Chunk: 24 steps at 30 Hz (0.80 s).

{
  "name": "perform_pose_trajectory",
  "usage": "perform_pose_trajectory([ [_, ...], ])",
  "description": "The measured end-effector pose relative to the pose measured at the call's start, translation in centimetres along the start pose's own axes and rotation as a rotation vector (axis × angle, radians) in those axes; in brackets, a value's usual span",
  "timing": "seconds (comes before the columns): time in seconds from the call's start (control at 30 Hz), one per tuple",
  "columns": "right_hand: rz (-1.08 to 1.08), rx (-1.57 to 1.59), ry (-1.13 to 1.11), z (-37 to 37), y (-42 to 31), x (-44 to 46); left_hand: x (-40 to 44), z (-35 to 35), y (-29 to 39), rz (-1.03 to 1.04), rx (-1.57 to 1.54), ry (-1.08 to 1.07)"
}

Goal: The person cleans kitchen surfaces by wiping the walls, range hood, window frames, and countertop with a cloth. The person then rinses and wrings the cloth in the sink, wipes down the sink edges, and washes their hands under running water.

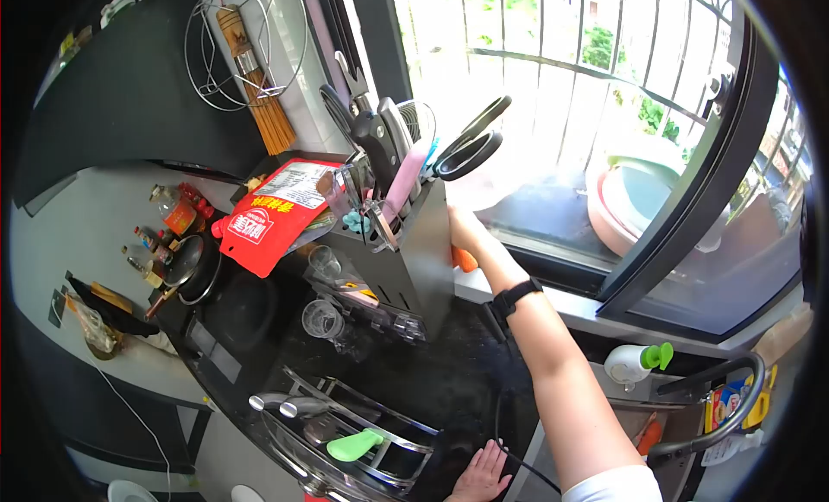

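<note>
- I'm counting one carrot [465,259] at the right hand [467,231], beside one knife holder [425,264].
- The right arm [561,372] is lying outstretched; the holder is hiding its fingers: can't tell.
- The left hand [481,479] is resting flat, fingers nearly together.
- Bare counter [458,377] is lying between holder and left hand.

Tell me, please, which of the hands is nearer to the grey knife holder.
The right: the right hand is beside the knife holder, partly hidden behind it, while the left hand is farther off, low in view.
</note>
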State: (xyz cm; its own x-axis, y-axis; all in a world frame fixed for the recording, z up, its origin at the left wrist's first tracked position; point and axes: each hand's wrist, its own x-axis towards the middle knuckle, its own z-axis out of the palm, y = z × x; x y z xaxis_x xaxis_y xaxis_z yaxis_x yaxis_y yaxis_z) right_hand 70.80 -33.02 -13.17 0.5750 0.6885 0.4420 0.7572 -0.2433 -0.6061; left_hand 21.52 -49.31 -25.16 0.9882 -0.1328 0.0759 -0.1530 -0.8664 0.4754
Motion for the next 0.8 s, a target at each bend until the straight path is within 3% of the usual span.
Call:
perform_pose_trajectory([
  [0.03,-0.035,0.029,-0.083,-0.1,-1.4,0.1,0.0,-0.4,0.1,0.001,-0.018,0.010],
  [0.1,0.299,0.511,0.434,1.0,-8.0,-2.0,0.5,0.0,-0.6,0.014,0.066,-0.015],
  [0.13,0.354,0.746,0.749,0.7,-12.7,-3.0,0.5,0.3,-0.9,0.036,0.143,-0.036],
  [0.17,0.362,0.715,0.732,0.8,-10.9,-3.0,0.4,0.9,-1.1,0.027,0.099,-0.023],
  [0.23,0.357,0.573,0.605,0.5,-7.2,-3.3,0.4,0.2,-0.8,-0.006,0.021,-0.053],
  [0.27,0.355,0.531,0.579,0.4,-6.5,-3.4,0.8,0.1,-0.6,-0.114,-0.175,-0.147],
  [0.3,0.363,0.498,0.554,0.5,-6.1,-3.4,0.6,1.0,-0.7,0.013,0.050,-0.060],
  [0.4,0.445,0.373,0.440,0.3,-6.0,-2.5,1.0,0.5,-1.3,-0.098,-0.214,-0.229],
  [0.43,0.518,0.234,0.299,-0.5,-5.7,-2.3,1.6,-0.6,-0.9,-0.075,-0.190,-0.170],
  [0.47,0.579,0.015,0.020,-1.7,-5.3,-2.1,1.1,-1.3,-0.4,-0.056,-0.170,-0.121],
  [0.5,0.484,-0.362,-0.484,-4.6,-6.5,-3.7,0.4,-0.9,-0.4,-0.055,-0.175,-0.134],
  [0.57,0.595,-0.284,-0.038,-6.6,-6.8,-7.9,0.6,0.9,-0.8,0.061,0.049,0.057],
  [0.63,0.407,-0.330,0.657,-10.1,-8.7,-13.6,0.6,0.8,-0.9,0.060,0.032,0.032],
  [0.67,0.336,-0.378,0.890,-13.3,-10.5,-16.2,0.7,0.7,-0.9,0.059,0.031,0.024],
  [0.73,0.175,-0.448,1.256,-18.7,-11.3,-21.0,0.6,0.5,-0.7,0.032,0.047,-0.031],
  [0.8,0.321,-0.362,1.459,-22.4,-10.6,-23.8,0.5,0.4,-0.6,0.034,0.053,-0.028],
])
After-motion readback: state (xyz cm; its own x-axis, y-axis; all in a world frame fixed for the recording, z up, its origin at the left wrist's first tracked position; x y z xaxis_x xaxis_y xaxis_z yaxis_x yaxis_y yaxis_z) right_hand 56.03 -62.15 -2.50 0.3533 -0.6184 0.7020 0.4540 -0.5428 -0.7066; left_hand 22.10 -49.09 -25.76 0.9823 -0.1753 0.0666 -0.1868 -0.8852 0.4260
